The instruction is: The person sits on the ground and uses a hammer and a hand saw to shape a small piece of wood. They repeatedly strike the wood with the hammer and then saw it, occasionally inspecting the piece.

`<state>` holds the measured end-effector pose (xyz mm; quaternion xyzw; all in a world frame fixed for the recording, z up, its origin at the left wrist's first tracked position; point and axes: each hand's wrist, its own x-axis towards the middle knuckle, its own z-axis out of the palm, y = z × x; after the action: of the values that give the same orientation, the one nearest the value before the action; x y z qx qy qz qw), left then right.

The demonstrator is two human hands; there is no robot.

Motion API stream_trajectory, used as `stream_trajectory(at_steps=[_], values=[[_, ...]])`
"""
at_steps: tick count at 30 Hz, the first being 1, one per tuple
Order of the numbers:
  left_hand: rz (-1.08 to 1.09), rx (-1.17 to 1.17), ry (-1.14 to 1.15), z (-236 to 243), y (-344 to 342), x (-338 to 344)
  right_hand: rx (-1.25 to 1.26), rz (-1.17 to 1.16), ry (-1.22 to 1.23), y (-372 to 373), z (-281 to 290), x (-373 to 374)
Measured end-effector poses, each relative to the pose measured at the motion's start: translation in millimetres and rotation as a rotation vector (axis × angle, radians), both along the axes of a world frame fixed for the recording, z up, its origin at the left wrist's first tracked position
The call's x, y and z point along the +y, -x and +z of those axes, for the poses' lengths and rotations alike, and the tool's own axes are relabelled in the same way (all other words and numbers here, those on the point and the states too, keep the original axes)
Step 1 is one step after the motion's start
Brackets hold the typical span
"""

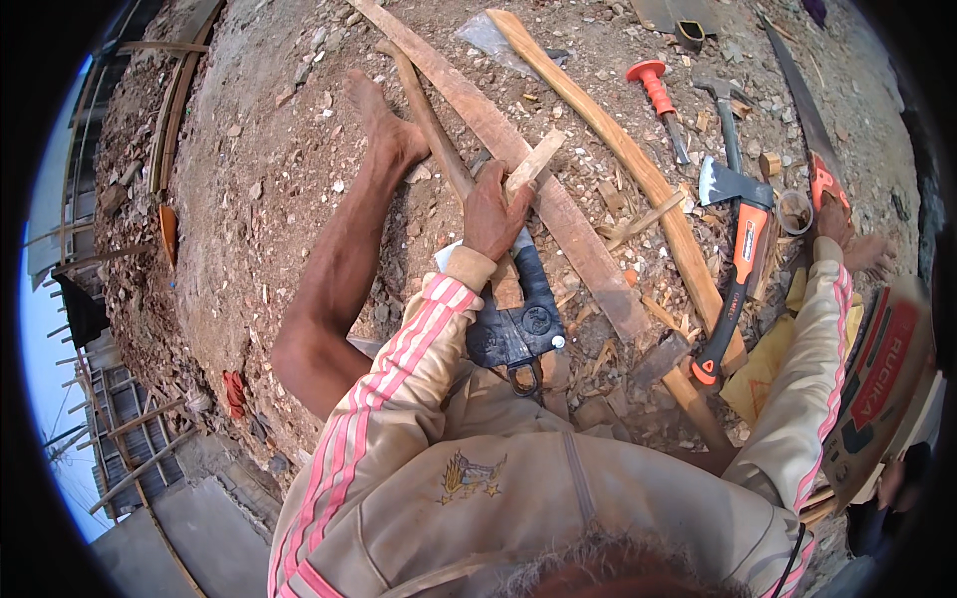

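Note:
My left hand is closed around a short pale strip of wood, whose end sticks out past the thumb. A long curved stick runs up to the same hand; I cannot tell whether the fingers hold it too. Under the wrist lies a dark blue-black object with a ring at its near end, its kind unclear. Far to the right, my right hand is closed on the red handle of a handsaw. The saw's blade points away from me along the ground.
Between my hands lie a long flat board, a long wooden pole, a red-guarded chisel, a hammer, an orange-handled axe and a wooden-handled mallet. A cardboard box stands at right. Gravel and wood chips cover the ground.

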<state>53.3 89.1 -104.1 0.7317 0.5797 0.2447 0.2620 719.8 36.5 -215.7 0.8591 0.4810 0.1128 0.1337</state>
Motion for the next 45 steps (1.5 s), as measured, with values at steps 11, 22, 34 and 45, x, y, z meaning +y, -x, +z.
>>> stream_trajectory(at_steps=[11, 22, 34, 45], values=[[-0.317, 0.203, 0.061, -16, 66, 120, 1.091, 0.116, -0.894, 176, 215, 36], [-0.330, 0.172, 0.424, -17, 63, 162, 1.623, 0.183, -0.787, 472, 230, -106], [-0.228, 0.307, 0.633, -9, 58, 177, 1.766, 0.038, -0.671, 498, 180, -157], [-0.267, 0.378, 0.620, -10, 55, 183, 1.859, -0.008, -0.692, 503, 177, -156]])
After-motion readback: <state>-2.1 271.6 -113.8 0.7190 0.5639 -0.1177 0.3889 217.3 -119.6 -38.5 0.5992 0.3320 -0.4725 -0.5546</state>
